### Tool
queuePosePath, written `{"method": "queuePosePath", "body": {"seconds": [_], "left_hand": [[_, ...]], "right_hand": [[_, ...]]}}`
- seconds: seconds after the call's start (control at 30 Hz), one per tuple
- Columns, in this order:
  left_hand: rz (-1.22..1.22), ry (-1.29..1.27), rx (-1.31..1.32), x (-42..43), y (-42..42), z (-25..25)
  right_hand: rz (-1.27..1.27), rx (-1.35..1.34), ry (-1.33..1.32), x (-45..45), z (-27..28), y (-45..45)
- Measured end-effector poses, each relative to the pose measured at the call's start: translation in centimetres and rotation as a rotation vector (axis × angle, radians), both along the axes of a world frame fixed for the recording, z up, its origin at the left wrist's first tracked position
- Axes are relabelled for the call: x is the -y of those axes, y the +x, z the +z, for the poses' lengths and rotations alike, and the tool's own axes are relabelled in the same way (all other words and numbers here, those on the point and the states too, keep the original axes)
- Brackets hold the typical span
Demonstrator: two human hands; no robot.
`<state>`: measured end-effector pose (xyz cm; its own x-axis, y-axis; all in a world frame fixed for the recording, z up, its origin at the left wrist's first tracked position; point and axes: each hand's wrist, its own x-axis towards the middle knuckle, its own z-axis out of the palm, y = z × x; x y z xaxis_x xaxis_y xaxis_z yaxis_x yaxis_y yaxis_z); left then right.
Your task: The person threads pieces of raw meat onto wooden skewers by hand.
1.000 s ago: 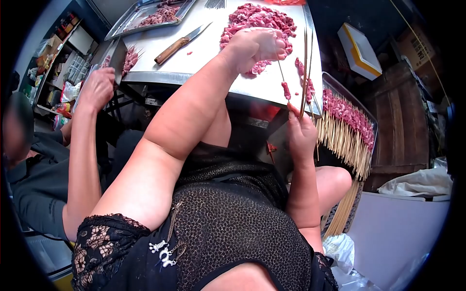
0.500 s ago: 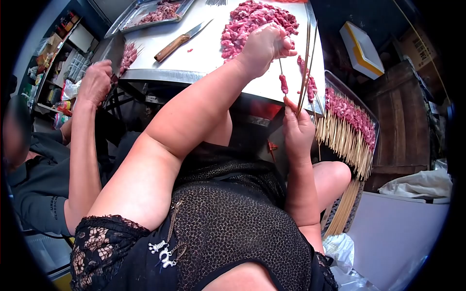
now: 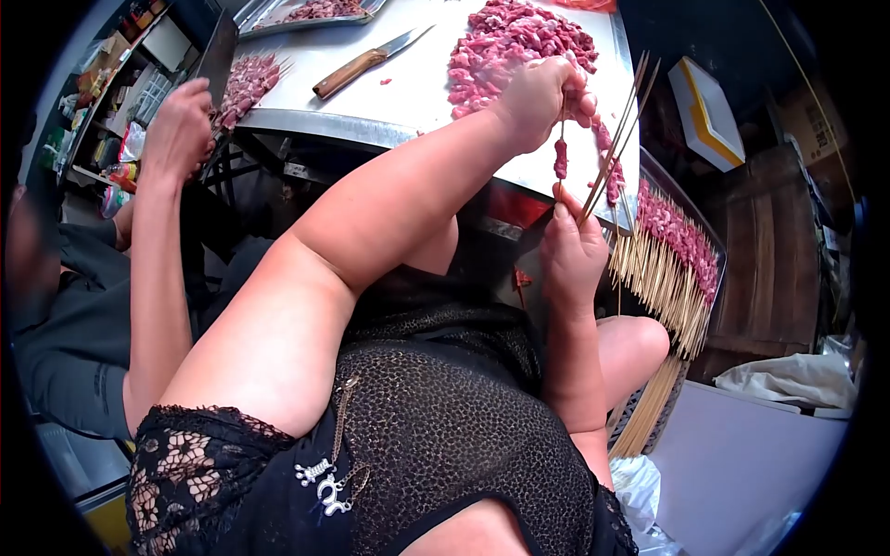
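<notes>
My right hand [image 3: 573,248] is closed on the lower end of a bamboo skewer [image 3: 562,132] and on several bare skewers [image 3: 619,139] that fan up to the right. One lump of red meat [image 3: 561,159] is threaded on the upright skewer. My left hand [image 3: 547,100] is above it, fingers curled around the skewer's upper end; whether meat is in these fingers is hidden. Behind the left hand lies a pile of cut raw meat [image 3: 510,46] on the white table [image 3: 408,88]. A few threaded skewers [image 3: 614,181] rest at the table's right edge.
A tray of finished meat skewers [image 3: 681,222] stands right of the table, above a bundle of bare sticks [image 3: 654,408]. A wooden-handled knife [image 3: 357,70] and a metal tray [image 3: 264,20] lie on the table. At left, a co-worker's hand [image 3: 181,130] is beside more meat skewers [image 3: 250,85].
The view has shifted, so the table sits further right. The bare skewers in my right hand lean more to the right. Both hands keep their grip near the same skewer.
</notes>
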<state>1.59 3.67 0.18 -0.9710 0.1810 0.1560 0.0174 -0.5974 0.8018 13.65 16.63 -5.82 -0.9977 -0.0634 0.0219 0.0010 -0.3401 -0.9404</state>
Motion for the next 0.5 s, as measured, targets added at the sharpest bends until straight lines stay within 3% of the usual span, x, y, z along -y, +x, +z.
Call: {"method": "queuePosePath", "body": {"seconds": [0.13,0.17,0.27,0.37,0.4,0.47,0.5], "left_hand": [[-0.057,0.066,-0.076,0.4,-0.2,-0.3],[-0.101,-0.167,-0.155,0.4,0.4,-0.8],[-0.201,-0.117,-0.064,-1.0,0.9,-0.3],[-0.342,-0.251,0.099,0.2,0.0,0.0],[-0.327,-0.328,0.036,0.9,-0.3,0.1],[-0.229,-0.297,0.177,1.9,0.0,1.1],[-0.189,-0.209,0.032,2.7,-0.5,0.5]], "right_hand": [[-0.012,0.019,-0.065,0.2,0.8,-0.5],[-0.013,0.041,-0.08,0.1,1.6,-0.8],[-0.026,-0.007,-0.113,0.0,2.9,-2.4],[-0.065,0.01,-0.111,-1.0,2.6,-2.8],[-0.064,-0.011,-0.097,-1.4,2.1,-3.0],[-0.066,-0.015,-0.055,-2.0,1.4,-2.9],[-0.065,-0.011,-0.059,-2.0,1.2,-2.8]]}}
